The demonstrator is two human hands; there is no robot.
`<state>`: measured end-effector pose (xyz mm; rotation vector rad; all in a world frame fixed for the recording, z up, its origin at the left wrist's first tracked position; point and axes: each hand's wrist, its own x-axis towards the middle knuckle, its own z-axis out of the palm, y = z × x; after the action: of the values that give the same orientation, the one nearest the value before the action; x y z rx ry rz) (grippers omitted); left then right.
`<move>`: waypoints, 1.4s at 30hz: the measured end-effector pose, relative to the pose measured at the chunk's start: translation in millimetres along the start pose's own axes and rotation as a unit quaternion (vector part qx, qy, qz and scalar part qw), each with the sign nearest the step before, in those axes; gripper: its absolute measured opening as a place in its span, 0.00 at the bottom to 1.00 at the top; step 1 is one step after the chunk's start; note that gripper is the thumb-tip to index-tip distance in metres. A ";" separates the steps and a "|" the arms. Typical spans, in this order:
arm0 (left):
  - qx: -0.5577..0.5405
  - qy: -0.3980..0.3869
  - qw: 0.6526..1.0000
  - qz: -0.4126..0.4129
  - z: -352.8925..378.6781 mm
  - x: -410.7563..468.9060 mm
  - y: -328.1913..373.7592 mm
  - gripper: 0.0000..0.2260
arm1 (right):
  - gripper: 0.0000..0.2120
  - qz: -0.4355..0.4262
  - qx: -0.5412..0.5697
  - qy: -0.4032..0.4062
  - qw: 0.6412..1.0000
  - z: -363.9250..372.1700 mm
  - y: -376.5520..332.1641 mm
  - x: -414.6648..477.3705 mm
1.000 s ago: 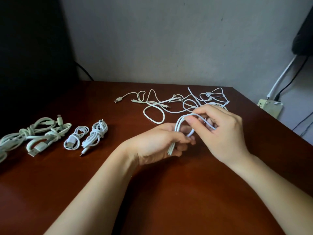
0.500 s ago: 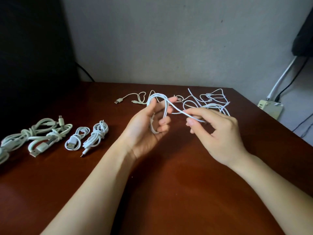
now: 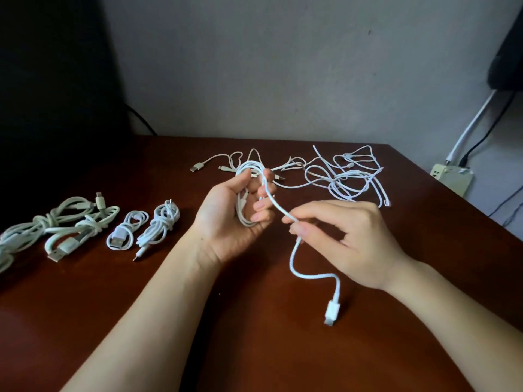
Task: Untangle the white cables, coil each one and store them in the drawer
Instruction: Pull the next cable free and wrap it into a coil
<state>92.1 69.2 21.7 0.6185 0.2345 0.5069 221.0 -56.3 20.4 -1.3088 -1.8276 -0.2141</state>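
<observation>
My left hand point(image 3: 226, 216) is palm up over the table's middle, fingers curled around several loops of a white cable point(image 3: 300, 271). My right hand point(image 3: 351, 239) pinches the same cable's loose end just right of the loops. Below that pinch the end hangs down in a curve to a white USB plug point(image 3: 331, 312) near the table. A tangle of white cables point(image 3: 348, 176) lies behind my hands at the far right. Several coiled white cables point(image 3: 158, 224) lie in a row at the left. No drawer is in view.
The brown wooden table point(image 3: 254, 321) ends at a grey wall. A dark object fills the far left. Off the table's right edge a pale power strip point(image 3: 452, 178) sits on the floor with white and black leads running up to it.
My right hand came down and toward me, drawing the cable's tail out so its plug now hangs below. My left hand keeps the loops, now with more turns in it.
</observation>
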 end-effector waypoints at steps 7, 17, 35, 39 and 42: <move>0.041 0.024 0.999 -0.002 7.1 -1.7 -0.7 0.14 | 0.16 0.057 0.039 -0.038 0.997 -1.2 4.9 1.7; 0.065 0.000 0.998 -0.025 11.3 -6.8 -2.7 0.11 | 0.19 0.117 -0.031 -0.082 0.989 2.3 12.1 -3.2; 0.134 -0.122 0.969 -0.166 22.5 -10.6 -9.1 0.06 | 0.04 0.132 0.068 0.123 0.981 -7.9 2.6 7.9; 0.149 -0.150 0.958 -0.196 23.9 -11.5 -10.1 0.06 | 0.08 0.166 0.080 0.105 0.977 -6.0 2.3 7.8; 0.175 -0.169 0.950 -0.197 23.3 -12.9 -10.4 0.04 | 0.11 0.183 0.076 0.090 0.976 -6.5 1.4 8.7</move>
<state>93.3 43.7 34.6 0.9667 0.1169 -0.0350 224.9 -53.5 30.2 -1.4388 -1.3931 0.0079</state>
